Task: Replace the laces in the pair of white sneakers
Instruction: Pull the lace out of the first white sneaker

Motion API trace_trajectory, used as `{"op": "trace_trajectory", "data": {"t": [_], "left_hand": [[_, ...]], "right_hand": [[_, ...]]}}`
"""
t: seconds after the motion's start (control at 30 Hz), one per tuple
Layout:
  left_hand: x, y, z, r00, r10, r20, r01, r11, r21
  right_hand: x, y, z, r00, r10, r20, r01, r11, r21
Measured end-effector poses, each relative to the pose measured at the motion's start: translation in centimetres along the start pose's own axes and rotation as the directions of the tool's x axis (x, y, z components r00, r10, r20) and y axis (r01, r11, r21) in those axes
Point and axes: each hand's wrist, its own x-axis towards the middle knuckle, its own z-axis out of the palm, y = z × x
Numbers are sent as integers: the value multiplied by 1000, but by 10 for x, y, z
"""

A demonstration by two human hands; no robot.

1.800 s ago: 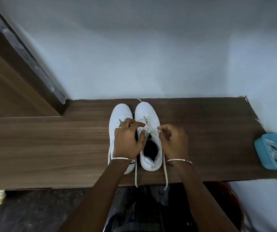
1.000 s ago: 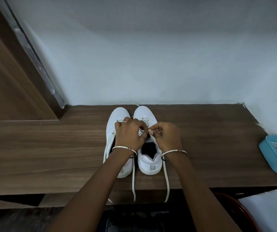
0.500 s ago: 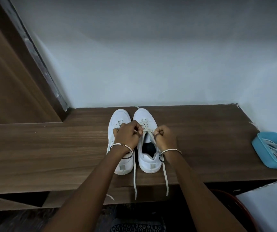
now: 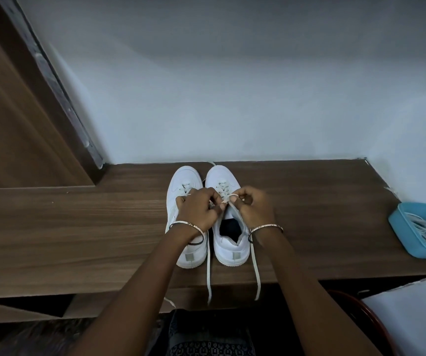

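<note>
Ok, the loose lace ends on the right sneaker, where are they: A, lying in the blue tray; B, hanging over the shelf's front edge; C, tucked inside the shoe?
B: both ends of the lace trail from the right sneaker over the wooden shelf edge and dangle below it.

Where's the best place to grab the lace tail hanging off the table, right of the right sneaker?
Probably pinch the lace tail near its free end, coming from the person's side. There it hangs clear below the front edge of the table, so fingers can close on both flat faces; higher up it lies flat on the wood.
</note>
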Motion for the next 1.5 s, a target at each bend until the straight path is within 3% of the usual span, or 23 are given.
{"op": "trace_trajectory", "data": {"t": [0.07, 0.13, 0.2, 0.27, 0.4, 0.57, 0.63, 0.73, 0.8, 0.9, 0.97, 1.0, 1.07, 1.1, 1.13, 1.17, 1.2, 1.27, 1.33, 1.4, 1.5], "left_hand": [[0, 0, -4, 993, -45, 112, 54, 996, -73], [5, 2, -10, 972, -51, 231, 73, 993, -90], [9, 8, -19, 939, -55, 338, 120, 977, -174], [11, 12, -25, 919, -39, 393, 194, 912, -362], [8, 7, -25, 955, -111, 275, 253, 788, -561], [1, 4, -32, 980, -172, 102, 189, 637, -747], [1, 1, -36, 964, -264, 23, 155, 490, -858], [-1, -1, -48, 902, -419, 100, 139, 65, -988], [-4, -6, -57, 873, -466, 145, 86, -146, -986], [-7, -16, -71, 839, -525, 142, 24, -224, -974], [-5, -26, -79, 797, -593, 113, 30, -148, -989], [-2, -36, -82, 757, -648, 89, 74, -51, -996], [1, -50, -86, 689, -724, -36, 287, 318, -903], [1, -54, -86, 680, -724, -112, 447, 531, -720], [-1, -56, -84, 687, -703, -182, 577, 681, -451], [-3, -53, -78, 708, -665, -239, 644, 746, -170], [-7, -45, -72, 747, -602, -284, 639, 767, 55], [-12, -27, -59, 848, -399, -349, 494, 833, 248], [-13, -11, -48, 925, -142, -351, 233, 944, 233], [-14, 3, -37, 980, -18, -200, 37, 995, 93], [-23, 15, -15, 995, -48, 91, 44, 998, 50]], "right_hand": [[0, -4, -1, 978, 207, 40, -211, 951, 225], [0, -7, -2, 935, 339, 108, -355, 870, 341], [0, -8, -1, 913, 386, 128, -404, 823, 399], [-1, -10, 1, 906, 408, 111, -408, 776, 480], [-6, -8, 8, 923, 384, 31, -336, 761, 555], [-9, -7, 10, 937, 346, -45, -263, 786, 559], [-12, -7, 9, 951, 304, -55, -232, 822, 520], [-14, -4, 10, 960, 271, -73, -208, 863, 460], [-15, -3, 9, 966, 247, -81, -192, 888, 419], [-16, 3, 1, 983, 134, -128, -96, 958, 269], [-17, 5, -6, 990, 9, -139, 9, 992, 124], [-18, 4, -8, 991, -39, -130, 48, 996, 72], [-18, 1, -11, 991, -84, -100, 83, 996, -14], [-17, -1, -12, 993, -90, -77, 87, 995, -48], [-17, -3, -13, 995, -87, -43, 84, 994, -68], [-16, -4, -14, 997, -72, -7, 71, 994, -84], [-15, -5, -15, 998, -49, 33, 52, 994, -98], [-12, -8, -20, 993, 14, 117, -3, 996, -93], [-13, -14, -26, 980, 60, 191, -64, 998, 14], [-14, -19, -29, 968, 73, 240, -126, 969, 211], [-15, -17, -29, 957, 94, 274, -196, 906, 375]]}}
